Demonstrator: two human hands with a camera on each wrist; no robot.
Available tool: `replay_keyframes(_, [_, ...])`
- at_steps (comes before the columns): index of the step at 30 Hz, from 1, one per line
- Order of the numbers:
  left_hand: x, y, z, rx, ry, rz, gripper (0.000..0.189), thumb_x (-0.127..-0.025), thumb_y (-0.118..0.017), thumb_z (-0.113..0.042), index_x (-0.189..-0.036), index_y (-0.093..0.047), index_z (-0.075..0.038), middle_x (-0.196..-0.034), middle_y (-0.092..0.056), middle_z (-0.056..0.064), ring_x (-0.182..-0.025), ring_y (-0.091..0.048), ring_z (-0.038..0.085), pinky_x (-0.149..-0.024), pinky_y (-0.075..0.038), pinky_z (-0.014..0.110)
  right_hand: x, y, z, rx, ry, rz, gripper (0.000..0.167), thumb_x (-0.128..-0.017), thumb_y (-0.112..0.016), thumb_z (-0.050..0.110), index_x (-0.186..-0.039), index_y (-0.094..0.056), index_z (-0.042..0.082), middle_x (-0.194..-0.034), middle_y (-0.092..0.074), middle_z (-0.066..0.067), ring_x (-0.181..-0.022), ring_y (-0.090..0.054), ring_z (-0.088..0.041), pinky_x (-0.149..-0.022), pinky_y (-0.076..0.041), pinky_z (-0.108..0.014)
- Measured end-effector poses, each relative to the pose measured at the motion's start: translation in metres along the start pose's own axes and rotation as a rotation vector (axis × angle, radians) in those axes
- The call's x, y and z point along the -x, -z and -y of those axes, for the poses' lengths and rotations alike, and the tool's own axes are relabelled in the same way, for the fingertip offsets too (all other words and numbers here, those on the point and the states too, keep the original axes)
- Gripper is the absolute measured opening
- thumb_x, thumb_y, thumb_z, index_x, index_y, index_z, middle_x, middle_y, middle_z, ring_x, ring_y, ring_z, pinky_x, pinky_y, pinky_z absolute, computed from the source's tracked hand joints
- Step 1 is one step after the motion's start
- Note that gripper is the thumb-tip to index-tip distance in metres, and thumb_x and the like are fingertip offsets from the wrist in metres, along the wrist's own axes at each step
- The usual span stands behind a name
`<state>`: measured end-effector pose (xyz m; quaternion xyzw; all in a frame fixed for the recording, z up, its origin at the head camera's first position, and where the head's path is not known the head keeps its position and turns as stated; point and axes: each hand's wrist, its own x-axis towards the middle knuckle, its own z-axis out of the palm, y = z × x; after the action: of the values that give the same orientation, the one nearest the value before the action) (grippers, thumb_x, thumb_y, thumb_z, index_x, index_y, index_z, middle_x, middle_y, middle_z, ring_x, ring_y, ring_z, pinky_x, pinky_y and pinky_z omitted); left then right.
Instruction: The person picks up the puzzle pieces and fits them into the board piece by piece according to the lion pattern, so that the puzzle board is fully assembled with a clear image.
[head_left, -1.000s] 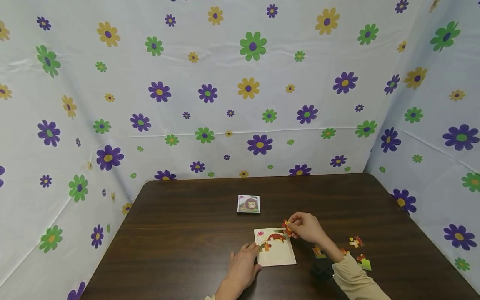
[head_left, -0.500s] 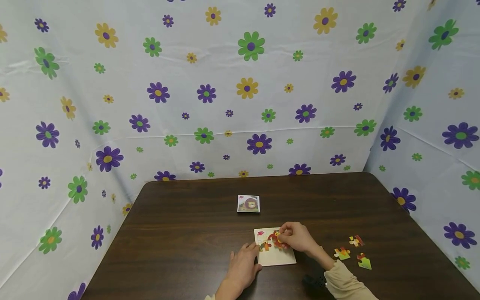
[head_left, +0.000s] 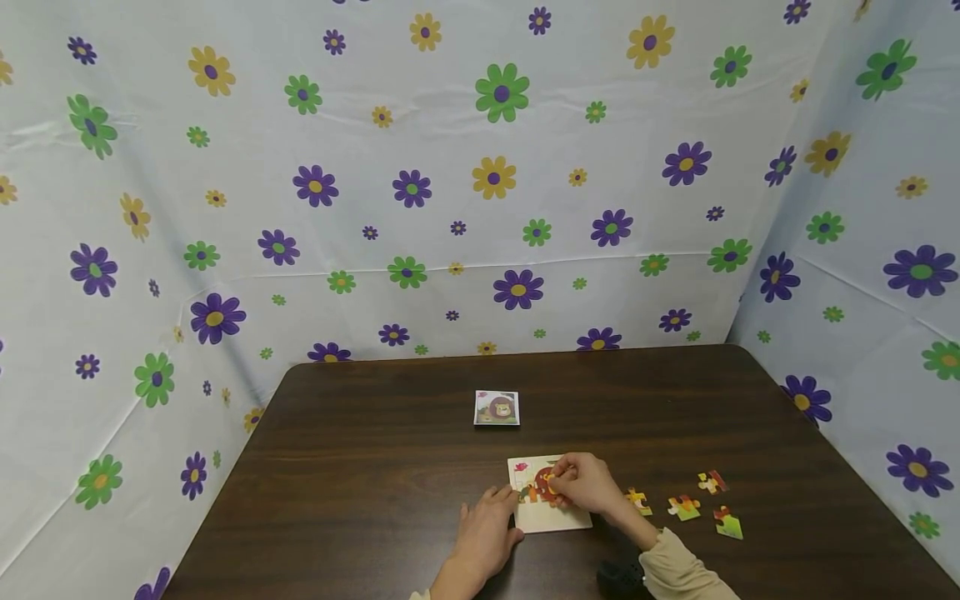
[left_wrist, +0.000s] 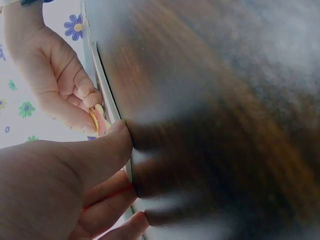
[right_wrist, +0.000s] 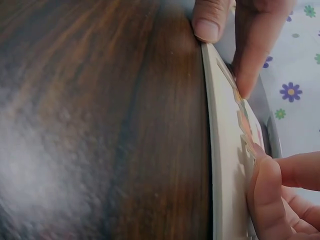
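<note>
A square, pale wooden puzzle board (head_left: 553,522) lies on the dark table, with several pieces set into its upper part. My right hand (head_left: 588,482) is over the board's right side. Its thumb and fingertips pinch a red and yellow puzzle piece (head_left: 551,481), low against the pieces in the middle. My left hand (head_left: 482,531) rests at the board's left edge. Its fingers lie along that side, and the left thumb (right_wrist: 207,29) touches the near edge in the right wrist view. The right fingers partly hide the held piece.
Several loose puzzle pieces (head_left: 684,507) lie right of the board; one piece (head_left: 638,501) is close by the right forearm. Behind the board stands a small lion picture card (head_left: 497,408). A flowered cloth (head_left: 442,150) hangs behind the table.
My right hand has carried the red and yellow piece from beyond the board's upper right corner leftward and down onto the board. The left hand has stayed in place.
</note>
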<state>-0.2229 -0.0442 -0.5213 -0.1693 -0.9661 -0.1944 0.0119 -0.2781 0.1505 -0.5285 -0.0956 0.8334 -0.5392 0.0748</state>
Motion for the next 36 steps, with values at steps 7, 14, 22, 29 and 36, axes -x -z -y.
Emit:
replay_keyframes(7, [0.0, 0.0, 0.001, 0.011, 0.0, -0.004, 0.046, -0.076, -0.079, -0.019, -0.119, -0.065, -0.008, -0.124, -0.063, 0.009, -0.117, -0.055, 0.033, -0.083, -0.042, 0.068, 0.0, -0.009, 0.001, 0.16, 0.001, -0.106, 0.011, -0.077, -0.072, 0.005, -0.077, -0.061, 0.004, -0.055, -0.06, 0.002, -0.044, -0.055, -0.007, -0.041, -0.039, -0.021])
replay_keyframes(14, [-0.001, 0.0, 0.001, 0.016, 0.007, 0.001, 0.046, -0.076, -0.079, -0.019, -0.118, -0.065, -0.007, -0.124, -0.063, 0.009, -0.117, -0.055, 0.032, -0.083, -0.041, 0.068, 0.001, -0.013, 0.005, 0.283, 0.014, -0.16, 0.016, -0.074, -0.074, 0.005, -0.071, -0.058, 0.007, -0.05, -0.056, 0.005, -0.041, -0.05, -0.005, -0.039, -0.039, -0.022])
replay_keyframes(22, [-0.001, 0.001, 0.001, 0.017, 0.007, 0.005, 0.046, -0.076, -0.079, -0.019, -0.118, -0.066, -0.008, -0.124, -0.063, 0.009, -0.117, -0.055, 0.033, -0.082, -0.041, 0.069, 0.0, -0.014, 0.007, 0.329, 0.021, -0.163, 0.017, -0.073, -0.074, 0.006, -0.069, -0.057, 0.008, -0.051, -0.051, 0.006, -0.041, -0.045, -0.004, -0.038, -0.036, -0.021])
replay_keyframes(29, [-0.001, 0.001, 0.001, 0.012, 0.001, 0.0, 0.046, -0.075, -0.079, -0.019, -0.118, -0.066, -0.008, -0.124, -0.063, 0.009, -0.117, -0.055, 0.032, -0.082, -0.042, 0.069, 0.001, -0.014, 0.009, 0.32, 0.015, -0.163, 0.018, -0.073, -0.074, 0.006, -0.071, -0.057, 0.007, -0.052, -0.052, 0.006, -0.041, -0.045, -0.005, -0.038, -0.036, -0.021])
replay_keyframes(36, [0.0, 0.001, 0.001, 0.019, -0.004, 0.001, 0.046, -0.075, -0.08, -0.019, -0.118, -0.066, -0.007, -0.123, -0.063, 0.01, -0.117, -0.055, 0.032, -0.081, -0.042, 0.069, 0.003, -0.014, 0.009, 0.308, 0.011, -0.172, 0.019, -0.072, -0.074, 0.005, -0.071, -0.056, 0.006, -0.05, -0.053, 0.005, -0.039, -0.047, -0.005, -0.038, -0.038, -0.021])
